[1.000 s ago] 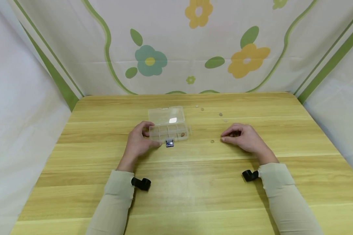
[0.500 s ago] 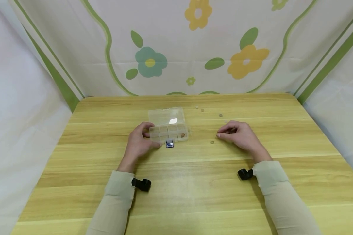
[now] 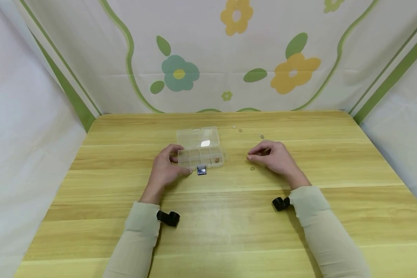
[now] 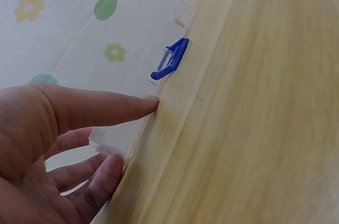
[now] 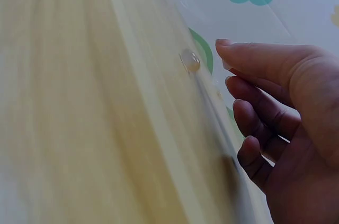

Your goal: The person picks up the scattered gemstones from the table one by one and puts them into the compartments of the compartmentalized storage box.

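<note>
A clear plastic compartment box (image 3: 194, 157) stands on the table with its lid (image 3: 196, 138) tipped open to the back. Its blue latch (image 4: 170, 59) hangs at the front, and a small brown stone (image 3: 217, 160) lies in a right-hand compartment. My left hand (image 3: 165, 168) holds the box's left end, thumb along the front edge and fingers round the side. Right of the box, my right hand (image 3: 272, 158) pinches a small pale piece (image 5: 226, 65), mostly hidden between thumb and forefinger. Below that hand lies a small translucent stone (image 3: 252, 168), seen also as a rounded stone (image 5: 189, 61) in the right wrist view.
Toward the back of the wooden table (image 3: 215, 216) lie a tiny white stone (image 3: 234, 127), a pale stone (image 3: 240, 131) and a darker stone (image 3: 262, 136). A flowered curtain (image 3: 208, 92) rises behind the table's far edge.
My right hand has moved left toward the box, passing above the translucent stone. The left hand and the box stay in place.
</note>
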Demonstrator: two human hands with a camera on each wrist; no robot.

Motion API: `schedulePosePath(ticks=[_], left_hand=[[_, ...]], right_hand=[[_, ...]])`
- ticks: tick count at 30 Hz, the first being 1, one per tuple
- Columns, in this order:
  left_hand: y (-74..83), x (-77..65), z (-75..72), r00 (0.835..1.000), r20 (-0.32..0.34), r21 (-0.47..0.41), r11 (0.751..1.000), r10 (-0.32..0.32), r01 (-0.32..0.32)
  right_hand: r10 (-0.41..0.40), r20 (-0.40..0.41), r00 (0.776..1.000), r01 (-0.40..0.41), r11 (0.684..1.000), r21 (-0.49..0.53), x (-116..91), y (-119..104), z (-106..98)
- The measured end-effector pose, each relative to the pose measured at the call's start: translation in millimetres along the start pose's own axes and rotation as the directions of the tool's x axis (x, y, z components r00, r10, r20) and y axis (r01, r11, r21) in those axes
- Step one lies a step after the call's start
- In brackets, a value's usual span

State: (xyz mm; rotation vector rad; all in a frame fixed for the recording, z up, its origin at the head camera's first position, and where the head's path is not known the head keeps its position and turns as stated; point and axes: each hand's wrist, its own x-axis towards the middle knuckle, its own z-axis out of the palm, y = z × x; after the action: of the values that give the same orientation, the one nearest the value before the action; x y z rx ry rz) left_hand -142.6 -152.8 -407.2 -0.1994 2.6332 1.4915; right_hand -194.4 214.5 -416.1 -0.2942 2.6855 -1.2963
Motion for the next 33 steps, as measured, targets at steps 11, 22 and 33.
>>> schedulePosePath(ticks=[11,22,33], left_hand=[[0.7,0.9,1.0,1.000,-0.018,0.022,1.000,0.019,-0.018],[0.2,0.9,0.2,1.000,-0.011,0.002,1.000,0.009,-0.009],[0.9,0.8,0.7,1.000,-0.014,0.004,1.000,0.006,-0.006]], right_hand=[[-0.053,0.022,0.998,0.052,0.998,0.046,14,-17,21],[-0.101,0.029,0.994,0.099,0.992,0.078,26,-30,38],[-0.108,0.024,0.994,0.104,0.989,0.108,35,-44,50]])
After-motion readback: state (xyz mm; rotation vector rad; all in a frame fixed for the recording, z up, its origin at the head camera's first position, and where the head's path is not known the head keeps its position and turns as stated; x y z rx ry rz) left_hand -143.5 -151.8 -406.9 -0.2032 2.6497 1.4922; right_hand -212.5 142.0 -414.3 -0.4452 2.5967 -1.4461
